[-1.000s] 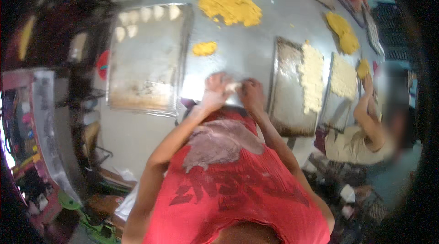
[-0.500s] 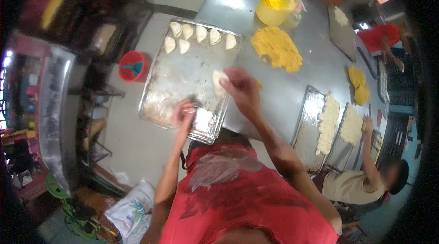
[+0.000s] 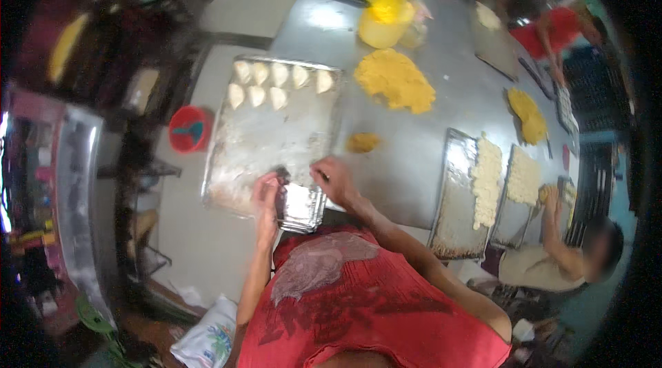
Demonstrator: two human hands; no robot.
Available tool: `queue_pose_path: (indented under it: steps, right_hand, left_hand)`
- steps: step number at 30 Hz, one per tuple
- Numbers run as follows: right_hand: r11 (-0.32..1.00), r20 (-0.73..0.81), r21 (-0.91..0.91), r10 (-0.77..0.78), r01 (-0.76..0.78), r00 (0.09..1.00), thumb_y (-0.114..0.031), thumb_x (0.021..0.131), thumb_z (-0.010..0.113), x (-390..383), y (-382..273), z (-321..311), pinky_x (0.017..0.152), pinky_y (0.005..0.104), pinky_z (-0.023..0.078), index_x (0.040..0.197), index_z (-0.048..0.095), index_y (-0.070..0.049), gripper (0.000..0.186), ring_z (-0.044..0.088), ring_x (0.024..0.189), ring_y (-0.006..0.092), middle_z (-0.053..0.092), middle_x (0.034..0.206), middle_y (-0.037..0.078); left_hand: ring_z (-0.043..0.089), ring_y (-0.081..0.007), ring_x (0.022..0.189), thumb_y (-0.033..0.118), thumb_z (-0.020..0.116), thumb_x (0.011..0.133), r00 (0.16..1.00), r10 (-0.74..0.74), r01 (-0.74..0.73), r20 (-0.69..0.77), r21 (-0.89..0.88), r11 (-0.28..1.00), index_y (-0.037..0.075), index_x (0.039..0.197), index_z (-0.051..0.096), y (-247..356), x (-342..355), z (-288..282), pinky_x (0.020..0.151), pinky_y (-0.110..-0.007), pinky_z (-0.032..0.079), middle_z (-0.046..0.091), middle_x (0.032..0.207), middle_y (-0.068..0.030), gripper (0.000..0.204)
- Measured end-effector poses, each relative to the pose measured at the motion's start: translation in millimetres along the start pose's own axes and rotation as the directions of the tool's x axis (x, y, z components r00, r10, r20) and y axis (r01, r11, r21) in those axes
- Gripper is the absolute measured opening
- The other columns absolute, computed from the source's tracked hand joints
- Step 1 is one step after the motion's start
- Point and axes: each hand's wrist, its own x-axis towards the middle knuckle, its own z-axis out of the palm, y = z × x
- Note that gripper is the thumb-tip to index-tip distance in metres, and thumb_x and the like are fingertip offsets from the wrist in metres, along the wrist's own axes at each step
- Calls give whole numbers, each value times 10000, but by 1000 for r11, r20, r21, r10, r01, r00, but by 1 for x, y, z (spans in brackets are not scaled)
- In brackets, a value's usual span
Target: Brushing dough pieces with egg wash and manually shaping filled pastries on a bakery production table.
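Probably a small food-production kitchen: a long steel bench (image 3: pixel 407 161), floured baking trays (image 3: pixel 262 140), folded pastries (image 3: pixel 276 82), heaps of yellow filling (image 3: pixel 396 78).

down at the bottom edge i've got one clear package: a white plastic sack (image 3: pixel 207 340) lying on the floor just left of the red shirt, soft and crumpled, with a blue and green printed patch on its face. over on the far left there's a blurred pink and silver stand (image 3: pixel 41 182) with small colourful bits on it, maybe packets or stickers, too smeared for me to tell. i see no screens and no signs i can make out anywhere on the steel table or beyond it.
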Motion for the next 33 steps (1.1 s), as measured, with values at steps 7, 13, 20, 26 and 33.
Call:
queue_pose_path:
  steps: [7, 13, 20, 26, 33]
  right_hand:
    - [870, -163, 145, 490, -471, 856, -261, 962, 638, -105, 63, -96, 857, 369, 516, 1110, 682, -27, 281, 659, 991, 254, 696, 1072, 150]
    - [895, -321, 129, 444, -426, 837, -227, 934, 639, -140, 107, -185, 777, 380, 528, 1050, 696, -37, 229, 676, 854, 291, 698, 989, 153]
    - [421, -675, -456, 410, -784, 613, -229, 929, 627, -168, 161, -324, 904, 459, 481, 1101, 718, -125, 220, 596, 1111, 316, 659, 1114, 121]
    - [575, -689, -358, 369, -736, 624, -223, 922, 651, -182, 174, -306, 917, 484, 452, 1106, 710, -109, 224, 571, 1070, 326, 642, 1123, 146]
    - [938, -148, 267, 266, -221, 952, -154, 960, 612, -101, 32, -130, 827, 361, 522, 1328, 539, -65, 386, 680, 893, 209, 704, 1048, 116]
  left_hand:
    - [578, -113, 930, 250, 650, 973, 918, -116, 2, 380, 287, 958, 30, 1223, 617, -2, -21, 115, 799, -252, 470, 638, 1005, -38, 335]
    - [586, -129, 865, 181, 674, 947, 769, 46, -377, 638, 394, 838, 48, 1235, 616, -5, -45, 192, 782, -279, 486, 641, 984, -45, 322]
    - [603, -145, 924, 162, 662, 945, 772, -102, -285, 627, 486, 826, 27, 1281, 597, -24, -85, 201, 831, -293, 503, 655, 1024, -72, 368]
    - [598, -142, 900, 212, 662, 954, 791, -135, -225, 596, 489, 843, 68, 1289, 604, -52, -72, 190, 765, -274, 484, 657, 1035, -54, 369]
    - [621, -97, 787, 252, 682, 949, 795, -352, 273, 494, 227, 935, 7, 1158, 671, -56, -29, 180, 735, -256, 516, 705, 909, -40, 322]
